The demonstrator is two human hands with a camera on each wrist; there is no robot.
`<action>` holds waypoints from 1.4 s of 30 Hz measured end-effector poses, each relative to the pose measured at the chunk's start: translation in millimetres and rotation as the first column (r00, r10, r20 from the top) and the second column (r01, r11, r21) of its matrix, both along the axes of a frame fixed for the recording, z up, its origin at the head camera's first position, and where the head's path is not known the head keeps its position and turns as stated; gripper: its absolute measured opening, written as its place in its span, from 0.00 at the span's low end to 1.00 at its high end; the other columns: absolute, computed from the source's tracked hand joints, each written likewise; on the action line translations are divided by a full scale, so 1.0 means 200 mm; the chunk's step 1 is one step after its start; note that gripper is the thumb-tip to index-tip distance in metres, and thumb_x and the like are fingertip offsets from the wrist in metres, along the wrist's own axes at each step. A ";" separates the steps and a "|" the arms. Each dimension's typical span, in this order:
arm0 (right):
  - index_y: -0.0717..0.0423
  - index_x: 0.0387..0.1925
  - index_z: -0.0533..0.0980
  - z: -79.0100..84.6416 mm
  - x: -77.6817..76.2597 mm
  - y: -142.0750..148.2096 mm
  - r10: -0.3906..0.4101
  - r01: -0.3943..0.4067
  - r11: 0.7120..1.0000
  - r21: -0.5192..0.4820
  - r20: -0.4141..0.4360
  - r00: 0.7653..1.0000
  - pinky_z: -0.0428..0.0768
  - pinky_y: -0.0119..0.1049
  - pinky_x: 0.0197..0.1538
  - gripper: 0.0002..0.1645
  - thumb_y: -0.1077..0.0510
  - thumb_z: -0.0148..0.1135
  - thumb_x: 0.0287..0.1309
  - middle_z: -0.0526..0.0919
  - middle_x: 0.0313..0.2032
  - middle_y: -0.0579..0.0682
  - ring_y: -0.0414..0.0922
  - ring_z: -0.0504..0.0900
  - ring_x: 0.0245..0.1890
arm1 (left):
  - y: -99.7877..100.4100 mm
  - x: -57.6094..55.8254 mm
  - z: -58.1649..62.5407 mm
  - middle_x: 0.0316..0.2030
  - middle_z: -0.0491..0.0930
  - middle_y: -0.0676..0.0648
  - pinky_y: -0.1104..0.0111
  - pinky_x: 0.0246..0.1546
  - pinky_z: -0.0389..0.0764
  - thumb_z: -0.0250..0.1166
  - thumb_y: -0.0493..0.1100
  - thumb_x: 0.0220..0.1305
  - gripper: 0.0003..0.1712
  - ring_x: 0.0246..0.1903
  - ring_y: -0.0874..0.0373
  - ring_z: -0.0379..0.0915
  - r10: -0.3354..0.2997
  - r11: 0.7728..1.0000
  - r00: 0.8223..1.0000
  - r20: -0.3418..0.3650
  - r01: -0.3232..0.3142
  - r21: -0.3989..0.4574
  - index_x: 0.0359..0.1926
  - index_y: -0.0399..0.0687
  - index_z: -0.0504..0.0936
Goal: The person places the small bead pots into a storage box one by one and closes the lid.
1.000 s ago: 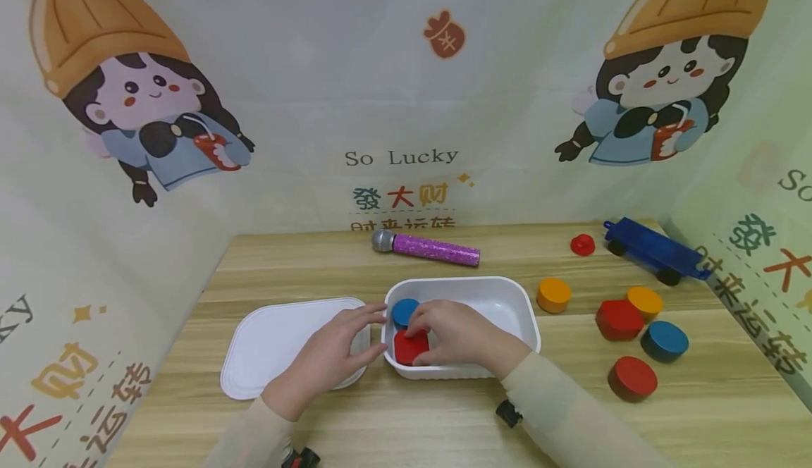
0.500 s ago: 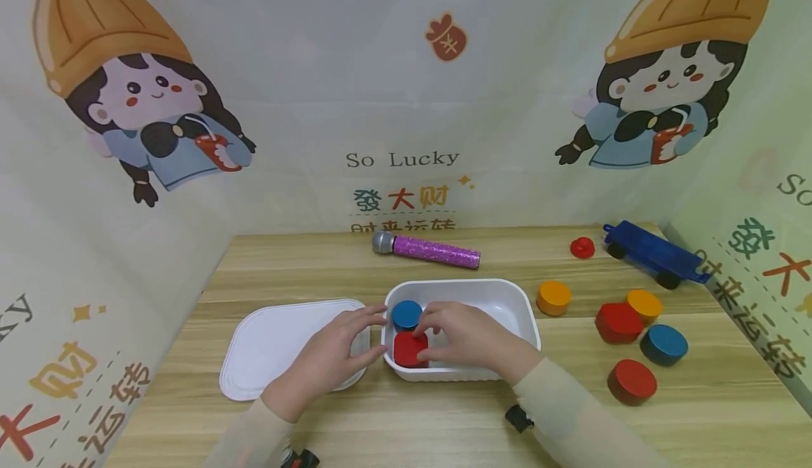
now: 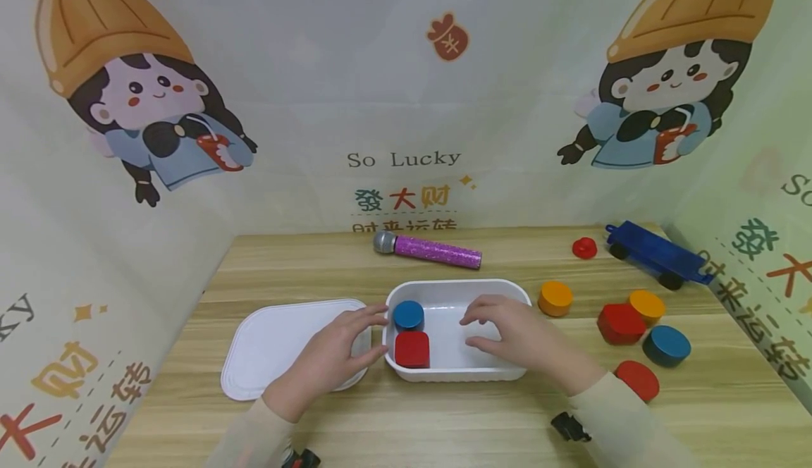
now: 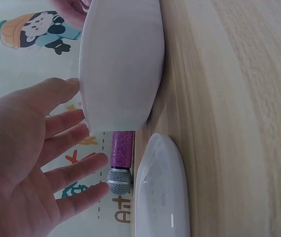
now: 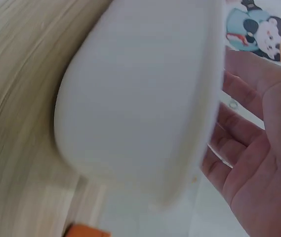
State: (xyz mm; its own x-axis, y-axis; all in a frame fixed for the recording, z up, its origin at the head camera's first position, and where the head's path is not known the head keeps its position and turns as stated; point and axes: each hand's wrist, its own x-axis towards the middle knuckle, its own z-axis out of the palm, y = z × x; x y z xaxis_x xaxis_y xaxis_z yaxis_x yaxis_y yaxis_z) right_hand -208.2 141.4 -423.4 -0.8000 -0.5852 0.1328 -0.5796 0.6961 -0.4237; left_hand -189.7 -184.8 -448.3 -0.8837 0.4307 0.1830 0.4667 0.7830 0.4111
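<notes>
1. The white box sits upright on the counter, between the person's hands. It looks like thin, stiff plastic, so it is probably light and apt to slide if nudged; the rim seems the natural place to steady it.
2. The left hand is at the box's left end, fingers spread and thumb apart, pinching nothing; in the left wrist view the thumb tip appears to touch the rim.
3. The right hand is over the right part of the box, fingers loosely bent and apart from the thumb, holding nothing.
4. Inside, at the left end, the round blue block lies in the far corner and the squarish red block in the near one. Both look rigid, light and hardly fragile.
5. Their smooth sides may slip, so a pinch across opposite sides suits them; the red block's flatter sides should give the surer hold.
6. The box wall crowds both blocks on the left, so their right sides look easier to reach.
</notes>
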 end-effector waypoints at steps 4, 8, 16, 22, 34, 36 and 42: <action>0.48 0.49 0.86 0.02 0.04 0.09 -0.062 0.062 0.998 0.002 -0.028 0.998 0.87 0.45 0.56 0.15 0.52 0.75 0.61 0.87 0.49 0.45 0.46 0.84 0.51 | 0.00 0.00 0.00 0.71 0.74 0.47 0.47 0.68 0.76 0.71 0.52 0.67 0.24 0.70 0.46 0.71 -0.003 1.000 1.000 0.002 0.003 -0.003 0.61 0.50 0.83; 0.49 0.49 0.86 0.04 0.08 0.18 -0.083 0.083 0.997 0.006 -0.060 0.995 0.86 0.50 0.58 0.15 0.52 0.75 0.60 0.86 0.51 0.47 0.50 0.84 0.53 | 0.00 0.00 0.00 0.70 0.76 0.47 0.48 0.68 0.76 0.72 0.52 0.66 0.24 0.69 0.46 0.71 -0.016 1.000 1.000 -0.025 0.016 -0.001 0.60 0.49 0.83; 0.49 0.49 0.87 0.07 0.14 0.39 -0.172 0.173 0.985 0.025 -0.044 0.984 0.86 0.56 0.58 0.15 0.51 0.74 0.61 0.87 0.54 0.51 0.55 0.84 0.56 | -0.01 0.00 -0.02 0.68 0.77 0.47 0.51 0.70 0.74 0.73 0.50 0.65 0.24 0.68 0.47 0.71 -0.041 0.999 0.997 -0.059 0.042 0.013 0.59 0.47 0.84; 0.48 0.49 0.87 0.06 0.18 0.53 -0.218 0.218 0.976 0.008 -0.057 0.974 0.87 0.55 0.55 0.15 0.51 0.75 0.61 0.87 0.53 0.51 0.54 0.85 0.55 | -0.01 0.00 -0.02 0.68 0.77 0.46 0.51 0.71 0.74 0.72 0.50 0.66 0.24 0.68 0.47 0.70 -0.032 0.999 0.998 -0.046 0.032 0.013 0.59 0.46 0.84; 0.52 0.47 0.86 0.02 0.23 0.79 -0.238 0.242 0.969 0.054 -0.063 0.969 0.89 0.46 0.46 0.20 0.52 0.80 0.52 0.88 0.47 0.48 0.47 0.86 0.43 | -0.01 0.00 -0.02 0.67 0.78 0.46 0.52 0.69 0.76 0.74 0.50 0.65 0.24 0.67 0.48 0.72 -0.039 0.999 0.995 -0.089 0.041 0.017 0.58 0.46 0.84; 0.51 0.46 0.86 0.01 0.23 0.82 -0.235 0.239 0.968 0.073 -0.058 0.970 0.88 0.43 0.44 0.20 0.51 0.81 0.51 0.88 0.46 0.46 0.44 0.84 0.41 | -0.01 0.00 -0.02 0.67 0.78 0.46 0.51 0.68 0.77 0.74 0.49 0.64 0.23 0.66 0.47 0.73 -0.043 0.999 0.994 -0.099 0.045 0.020 0.58 0.46 0.84; 0.50 0.44 0.87 0.00 0.25 0.90 -0.238 0.235 0.962 0.138 0.003 0.971 0.87 0.43 0.43 0.20 0.51 0.82 0.48 0.88 0.46 0.47 0.43 0.82 0.39 | 0.00 -0.01 -0.01 0.68 0.77 0.46 0.51 0.69 0.76 0.73 0.50 0.65 0.24 0.67 0.47 0.72 -0.033 0.999 0.997 -0.063 0.033 0.010 0.59 0.46 0.84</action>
